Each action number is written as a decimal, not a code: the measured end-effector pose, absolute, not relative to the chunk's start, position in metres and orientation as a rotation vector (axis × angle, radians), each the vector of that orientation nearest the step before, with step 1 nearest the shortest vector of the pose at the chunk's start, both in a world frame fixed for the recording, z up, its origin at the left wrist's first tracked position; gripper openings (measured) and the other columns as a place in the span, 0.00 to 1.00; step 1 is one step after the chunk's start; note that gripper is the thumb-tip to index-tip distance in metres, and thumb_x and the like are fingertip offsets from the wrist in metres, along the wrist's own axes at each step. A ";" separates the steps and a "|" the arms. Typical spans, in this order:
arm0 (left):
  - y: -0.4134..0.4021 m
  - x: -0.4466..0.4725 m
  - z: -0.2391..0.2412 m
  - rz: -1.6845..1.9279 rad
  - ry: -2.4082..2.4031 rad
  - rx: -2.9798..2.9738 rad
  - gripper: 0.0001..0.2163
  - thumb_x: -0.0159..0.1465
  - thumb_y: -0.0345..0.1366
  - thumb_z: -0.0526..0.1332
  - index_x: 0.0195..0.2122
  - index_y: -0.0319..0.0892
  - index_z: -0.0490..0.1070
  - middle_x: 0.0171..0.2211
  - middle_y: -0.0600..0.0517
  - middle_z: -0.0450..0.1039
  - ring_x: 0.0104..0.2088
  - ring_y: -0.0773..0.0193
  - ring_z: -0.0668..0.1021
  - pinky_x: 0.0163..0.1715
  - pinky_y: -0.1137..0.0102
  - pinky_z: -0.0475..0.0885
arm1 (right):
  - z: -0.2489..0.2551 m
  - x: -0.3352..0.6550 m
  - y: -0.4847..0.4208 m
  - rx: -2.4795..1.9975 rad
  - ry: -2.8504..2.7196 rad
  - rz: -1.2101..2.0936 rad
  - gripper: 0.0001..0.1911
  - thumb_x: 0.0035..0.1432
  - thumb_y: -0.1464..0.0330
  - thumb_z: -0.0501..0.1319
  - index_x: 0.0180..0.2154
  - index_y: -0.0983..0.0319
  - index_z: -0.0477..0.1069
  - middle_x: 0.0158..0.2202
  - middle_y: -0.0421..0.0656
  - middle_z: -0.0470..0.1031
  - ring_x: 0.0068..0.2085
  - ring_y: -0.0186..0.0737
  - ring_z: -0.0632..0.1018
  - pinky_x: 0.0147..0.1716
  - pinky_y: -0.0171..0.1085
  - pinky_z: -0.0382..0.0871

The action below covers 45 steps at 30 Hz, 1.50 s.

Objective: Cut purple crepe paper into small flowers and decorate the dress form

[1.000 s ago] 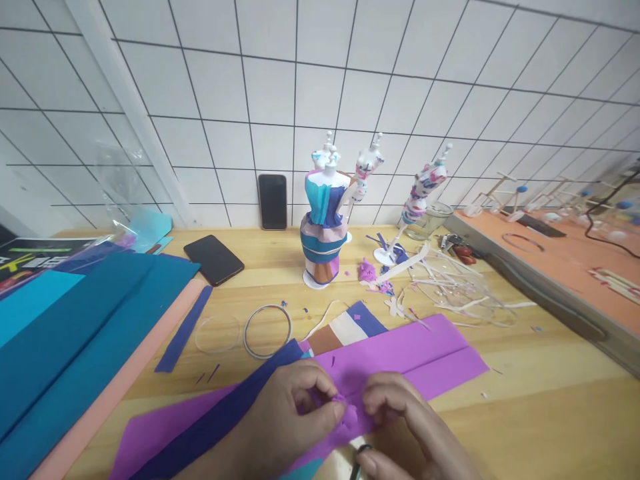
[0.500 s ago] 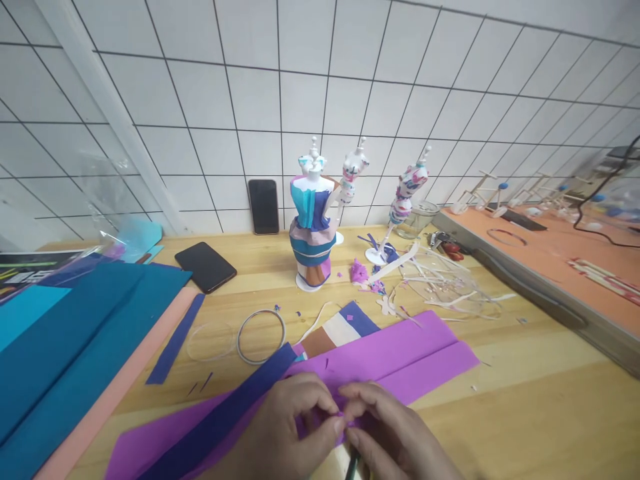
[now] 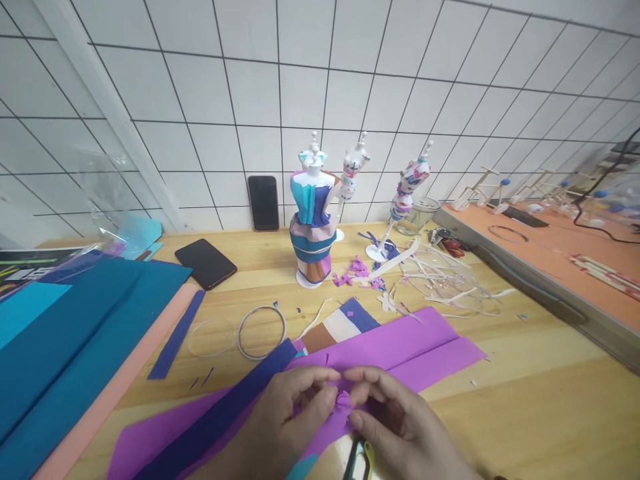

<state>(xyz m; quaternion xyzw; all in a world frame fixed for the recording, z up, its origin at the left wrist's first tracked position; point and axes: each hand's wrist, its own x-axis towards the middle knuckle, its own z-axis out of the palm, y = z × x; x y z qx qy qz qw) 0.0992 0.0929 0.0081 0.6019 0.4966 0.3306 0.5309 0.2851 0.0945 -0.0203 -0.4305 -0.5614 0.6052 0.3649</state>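
Note:
My left hand [image 3: 287, 417] and my right hand [image 3: 395, 427] meet at the bottom centre, fingertips pinched together on a small crumpled bit of purple paper [image 3: 343, 400]. Under them lies a long purple crepe paper sheet [image 3: 415, 343] with a dark blue strip [image 3: 225, 417] across it. Beneath my right hand the handles of a small pair of scissors [image 3: 361, 460] show. A little mannequin dressed in blue, white and brown paper bands [image 3: 313, 227] stands upright at the back of the wooden table [image 3: 540, 400].
Teal and peach paper sheets [image 3: 75, 347] cover the left side. A wire ring [image 3: 261, 331], a black phone [image 3: 205, 263] lying flat, another phone [image 3: 263, 203] leaning on the tiled wall, two more small mannequins [image 3: 407, 193], paper scraps [image 3: 445, 280] and an orange board [image 3: 565, 260] at right.
My two hands have come closer together over the purple sheet and now pinch the small purple wad between them. The view has shifted slightly, and the scissors now show below my right hand.

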 end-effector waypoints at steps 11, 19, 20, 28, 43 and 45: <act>0.092 0.100 0.003 0.861 1.099 1.259 0.16 0.61 0.36 0.57 0.50 0.41 0.65 0.28 0.54 0.70 0.29 0.65 0.72 0.33 0.67 0.68 | -0.021 0.283 0.095 -1.056 -1.319 1.674 0.16 0.57 0.57 0.63 0.45 0.56 0.69 0.31 0.39 0.71 0.33 0.38 0.72 0.33 0.38 0.66; 0.091 0.101 0.003 0.819 1.101 1.317 0.20 0.54 0.33 0.62 0.49 0.43 0.65 0.34 0.52 0.71 0.33 0.62 0.74 0.34 0.67 0.69 | -0.018 0.285 0.097 -1.042 -1.369 1.665 0.17 0.58 0.56 0.62 0.46 0.56 0.68 0.32 0.40 0.71 0.35 0.39 0.72 0.36 0.39 0.66; 0.090 0.102 0.003 0.817 1.107 1.344 0.20 0.53 0.31 0.62 0.48 0.43 0.65 0.34 0.52 0.71 0.33 0.62 0.74 0.34 0.67 0.69 | -0.017 0.285 0.097 -1.043 -1.384 1.659 0.16 0.58 0.56 0.61 0.46 0.56 0.68 0.32 0.40 0.71 0.35 0.39 0.72 0.36 0.39 0.66; 0.093 0.104 0.003 0.797 1.150 1.340 0.18 0.50 0.25 0.56 0.43 0.41 0.65 0.28 0.55 0.69 0.29 0.65 0.73 0.31 0.68 0.67 | -0.012 0.289 0.097 -1.047 -1.771 1.379 0.01 0.61 0.69 0.56 0.36 0.56 0.66 0.31 0.39 0.70 0.32 0.39 0.72 0.31 0.36 0.68; 0.093 0.105 0.006 0.764 1.104 1.328 0.10 0.53 0.28 0.58 0.36 0.42 0.63 0.26 0.57 0.66 0.28 0.66 0.70 0.31 0.69 0.65 | 0.001 0.282 0.099 -1.178 -1.891 1.323 0.11 0.62 0.65 0.55 0.30 0.61 0.71 0.26 0.40 0.71 0.29 0.37 0.70 0.29 0.34 0.65; 0.094 0.104 0.008 0.773 1.103 1.310 0.08 0.52 0.27 0.58 0.34 0.42 0.63 0.26 0.57 0.66 0.28 0.66 0.70 0.31 0.69 0.65 | 0.000 0.283 0.099 -1.208 -1.841 1.389 0.13 0.63 0.63 0.54 0.30 0.62 0.70 0.25 0.38 0.67 0.28 0.36 0.67 0.28 0.33 0.63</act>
